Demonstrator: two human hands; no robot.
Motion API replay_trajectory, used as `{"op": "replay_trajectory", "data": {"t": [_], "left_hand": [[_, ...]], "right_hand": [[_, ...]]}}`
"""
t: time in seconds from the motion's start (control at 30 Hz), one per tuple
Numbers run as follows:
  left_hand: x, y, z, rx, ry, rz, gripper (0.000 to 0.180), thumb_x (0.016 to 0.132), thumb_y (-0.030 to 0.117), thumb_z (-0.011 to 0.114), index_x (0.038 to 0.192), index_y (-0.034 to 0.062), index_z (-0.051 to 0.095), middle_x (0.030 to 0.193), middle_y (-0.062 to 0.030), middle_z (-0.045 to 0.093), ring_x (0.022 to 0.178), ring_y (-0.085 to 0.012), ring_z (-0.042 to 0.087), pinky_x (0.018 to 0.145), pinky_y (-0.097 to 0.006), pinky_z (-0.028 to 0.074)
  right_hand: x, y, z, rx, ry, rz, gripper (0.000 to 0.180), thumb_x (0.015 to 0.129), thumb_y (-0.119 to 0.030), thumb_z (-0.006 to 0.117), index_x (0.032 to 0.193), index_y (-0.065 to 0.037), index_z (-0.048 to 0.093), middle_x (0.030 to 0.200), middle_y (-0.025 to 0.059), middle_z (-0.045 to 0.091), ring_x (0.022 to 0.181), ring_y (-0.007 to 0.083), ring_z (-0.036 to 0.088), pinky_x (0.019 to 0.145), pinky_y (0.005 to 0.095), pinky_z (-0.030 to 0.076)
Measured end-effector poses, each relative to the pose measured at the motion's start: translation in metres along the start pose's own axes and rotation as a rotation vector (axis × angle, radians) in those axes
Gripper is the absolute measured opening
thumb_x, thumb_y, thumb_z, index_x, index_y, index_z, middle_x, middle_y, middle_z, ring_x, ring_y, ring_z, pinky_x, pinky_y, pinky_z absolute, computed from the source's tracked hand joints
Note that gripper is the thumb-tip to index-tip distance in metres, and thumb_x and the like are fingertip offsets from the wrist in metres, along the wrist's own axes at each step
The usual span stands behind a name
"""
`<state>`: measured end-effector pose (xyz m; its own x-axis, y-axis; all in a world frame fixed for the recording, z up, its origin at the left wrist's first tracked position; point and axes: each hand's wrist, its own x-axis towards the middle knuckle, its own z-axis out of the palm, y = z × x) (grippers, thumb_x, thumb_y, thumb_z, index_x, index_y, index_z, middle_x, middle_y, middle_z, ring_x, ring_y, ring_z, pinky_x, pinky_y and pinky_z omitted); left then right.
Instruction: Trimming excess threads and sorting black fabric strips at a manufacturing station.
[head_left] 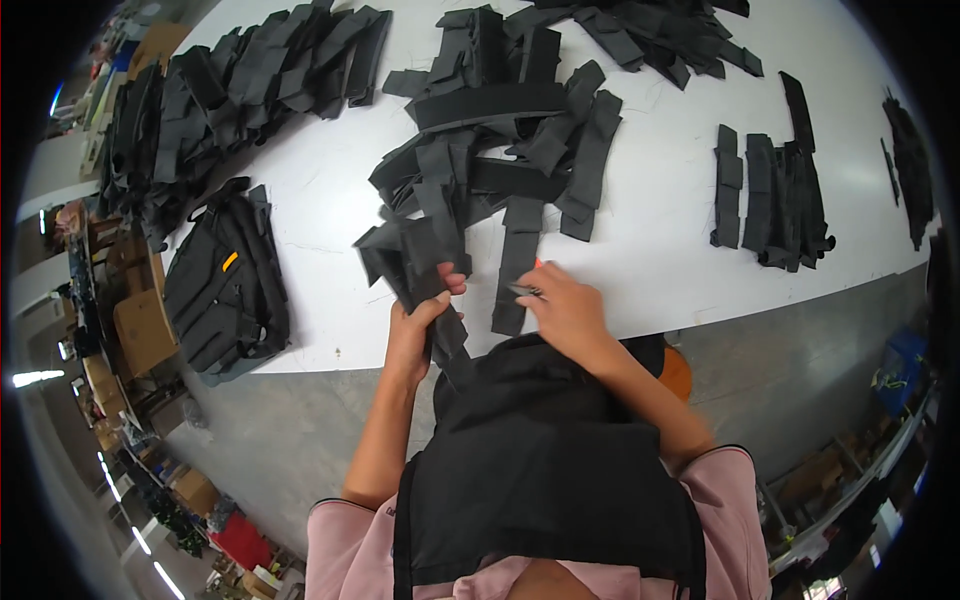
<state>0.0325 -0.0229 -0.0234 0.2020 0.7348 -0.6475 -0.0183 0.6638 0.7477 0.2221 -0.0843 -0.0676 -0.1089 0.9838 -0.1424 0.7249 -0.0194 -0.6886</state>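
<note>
My left hand (pixel 420 325) is closed around a folded black fabric strap (pixel 405 250), whose lower end hangs down toward my apron. Pinched in my right hand (pixel 568 310) is a small tool (pixel 521 289) with a grey metal tip; a bit of orange shows by the fingers, and most of the tool is hidden. Just beside that hand, a flat black strap piece (pixel 518 240) lies lengthwise on the white table. Beyond both hands spreads a loose heap of black strap pieces (pixel 490 105), some crossing over others.
A black backpack (pixel 230 280) with an orange tab lies at the table's left edge. More black strap piles lie far left (pixel 250 80), far back (pixel 650 35) and at right (pixel 785 200). The white table (pixel 330 190) ends just in front of me. An orange round seat (pixel 677 375) stands below it.
</note>
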Motion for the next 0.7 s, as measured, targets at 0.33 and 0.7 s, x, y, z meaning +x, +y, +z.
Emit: {"op": "replay_trajectory", "data": {"t": [0.33, 0.7], "left_hand": [[0.037, -0.032, 0.02, -0.214, -0.178, -0.35, 0.038, 0.079, 0.02, 0.064, 0.109, -0.0024, 0.055, 0.095, -0.011, 0.063, 0.078, -0.0174, 0.063, 0.067, -0.03, 0.053], [0.018, -0.026, 0.018, -0.399, -0.433, -0.277, 0.069, 0.067, 0.008, 0.06, 0.131, 0.0017, 0.035, 0.109, -0.0181, 0.056, 0.089, -0.0282, 0.062, 0.08, -0.04, 0.052]], "right_hand": [[-0.005, 0.003, -0.01, 0.975, 0.147, 0.452, 0.03, 0.079, -0.003, 0.061, 0.108, -0.003, 0.055, 0.091, 0.0051, 0.057, 0.082, 0.0112, 0.056, 0.068, 0.026, 0.047], [-0.016, -0.011, -0.017, 0.762, 0.003, 0.155, 0.031, 0.08, 0.003, 0.055, 0.109, -0.003, 0.054, 0.102, 0.0088, 0.059, 0.088, 0.0142, 0.06, 0.072, 0.0249, 0.048]]}}
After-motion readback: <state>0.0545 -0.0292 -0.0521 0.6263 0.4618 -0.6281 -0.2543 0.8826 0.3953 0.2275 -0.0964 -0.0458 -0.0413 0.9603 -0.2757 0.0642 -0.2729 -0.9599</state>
